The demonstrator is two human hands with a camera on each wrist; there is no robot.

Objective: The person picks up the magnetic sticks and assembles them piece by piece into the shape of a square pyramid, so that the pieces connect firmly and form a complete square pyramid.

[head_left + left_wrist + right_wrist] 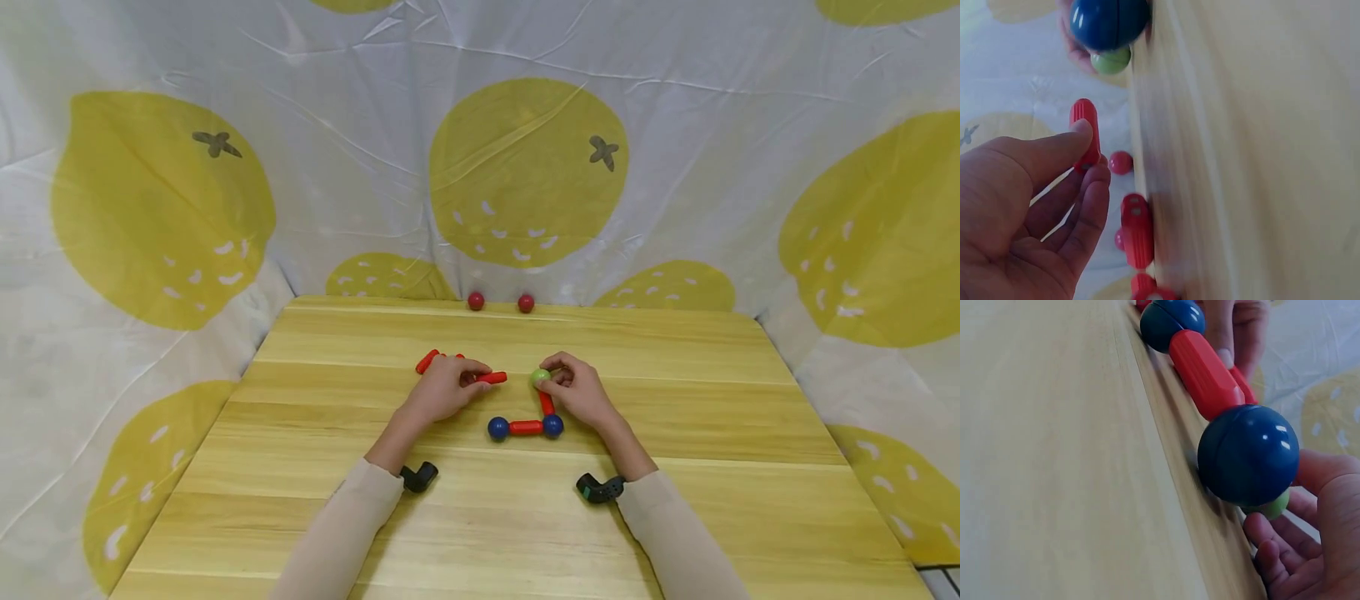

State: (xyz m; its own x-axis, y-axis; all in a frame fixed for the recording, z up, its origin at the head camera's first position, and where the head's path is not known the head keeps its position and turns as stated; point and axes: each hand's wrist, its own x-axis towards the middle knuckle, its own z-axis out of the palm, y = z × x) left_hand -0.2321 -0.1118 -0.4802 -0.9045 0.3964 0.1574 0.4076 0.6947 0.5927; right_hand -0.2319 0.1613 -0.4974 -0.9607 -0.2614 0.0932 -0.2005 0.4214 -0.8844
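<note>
My left hand [442, 392] pinches a short red rod [492, 377] between thumb and fingers; in the left wrist view the rod [1085, 134] points up past the thumb tip. With thumb and fingers, my right hand [583, 392] grips a light green ball [541, 378]. From that ball a second red rod [547, 404] runs down to a dark blue ball [552, 426]. Another red rod [526, 427] links this ball to a second blue ball [498, 428], forming an L shape. In the right wrist view, a blue ball [1249, 455] covers most of the green one.
Loose red rods [427, 361] lie beyond my left hand, partly hidden by it. Two red balls, a left one [476, 301] and a right one [526, 303], sit at the table's far edge before a lemon-print cloth [360, 167]. The table [495, 533] is wooden.
</note>
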